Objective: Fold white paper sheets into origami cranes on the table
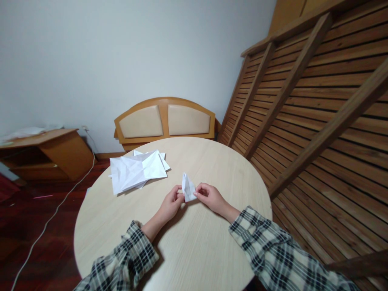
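A small piece of folded white paper [188,188] with a pointed top is held just over the middle of the round table [194,250]. My left hand [171,204] pinches its left lower side, thumb and fingers closed on it. On the other side, my right hand [211,197] grips the lower right corner between thumb and forefinger. The paper stands with its tip pointing up and a fold line showing down its front. Parts of its lower edge are hidden by my fingertips.
Several creased white paper sheets [139,169] lie in a loose pile at the table's back left. Behind the table stands a padded wooden headboard [165,107]. A slatted wooden frame [303,109] leans at the right. A cable [57,206] runs along the floor from the wall beside a wooden cabinet [66,155].
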`<control>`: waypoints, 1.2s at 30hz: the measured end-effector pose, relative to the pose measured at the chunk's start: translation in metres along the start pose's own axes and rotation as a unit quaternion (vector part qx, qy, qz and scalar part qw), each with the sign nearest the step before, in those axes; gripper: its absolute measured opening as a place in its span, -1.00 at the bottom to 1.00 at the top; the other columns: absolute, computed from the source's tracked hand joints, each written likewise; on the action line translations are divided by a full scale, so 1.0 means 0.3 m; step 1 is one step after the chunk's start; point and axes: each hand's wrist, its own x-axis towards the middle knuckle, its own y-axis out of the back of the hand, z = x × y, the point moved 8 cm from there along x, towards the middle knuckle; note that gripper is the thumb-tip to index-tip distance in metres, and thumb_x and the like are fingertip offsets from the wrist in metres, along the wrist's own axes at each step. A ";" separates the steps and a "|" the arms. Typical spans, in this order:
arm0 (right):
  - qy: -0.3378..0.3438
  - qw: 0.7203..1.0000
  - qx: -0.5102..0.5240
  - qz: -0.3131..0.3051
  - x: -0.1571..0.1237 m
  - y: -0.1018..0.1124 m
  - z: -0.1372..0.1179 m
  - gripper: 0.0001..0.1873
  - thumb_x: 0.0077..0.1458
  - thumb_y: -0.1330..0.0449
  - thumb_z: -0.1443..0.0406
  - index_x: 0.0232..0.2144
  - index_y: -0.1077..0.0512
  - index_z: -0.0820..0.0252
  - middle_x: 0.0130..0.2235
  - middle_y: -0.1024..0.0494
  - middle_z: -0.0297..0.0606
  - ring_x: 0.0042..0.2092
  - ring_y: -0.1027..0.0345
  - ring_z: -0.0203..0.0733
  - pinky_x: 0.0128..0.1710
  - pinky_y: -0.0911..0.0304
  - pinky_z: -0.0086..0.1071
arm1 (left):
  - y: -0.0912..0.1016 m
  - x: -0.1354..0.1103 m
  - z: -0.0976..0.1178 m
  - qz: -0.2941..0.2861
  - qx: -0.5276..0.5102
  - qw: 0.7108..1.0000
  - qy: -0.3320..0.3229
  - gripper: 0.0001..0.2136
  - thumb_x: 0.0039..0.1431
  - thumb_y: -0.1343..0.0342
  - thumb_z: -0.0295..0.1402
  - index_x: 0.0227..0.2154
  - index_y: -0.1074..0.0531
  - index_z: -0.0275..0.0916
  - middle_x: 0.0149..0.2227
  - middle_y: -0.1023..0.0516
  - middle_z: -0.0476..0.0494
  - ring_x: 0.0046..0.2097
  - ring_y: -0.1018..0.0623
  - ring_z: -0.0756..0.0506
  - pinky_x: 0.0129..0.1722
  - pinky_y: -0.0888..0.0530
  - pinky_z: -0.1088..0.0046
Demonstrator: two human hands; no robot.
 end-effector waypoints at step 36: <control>-0.046 0.996 0.044 -0.057 0.011 -0.041 0.024 -0.63 0.07 -0.26 0.02 -0.38 -0.37 0.21 -0.45 -0.37 -0.39 -0.41 -0.24 -0.29 -0.41 -0.13 -0.40 | -0.012 0.004 -0.002 -0.016 0.064 0.998 -0.021 -0.72 0.19 -0.07 -0.10 -0.33 -0.38 -0.26 -0.49 -0.37 0.02 -0.44 -0.32 -0.03 -0.43 -0.24 0.48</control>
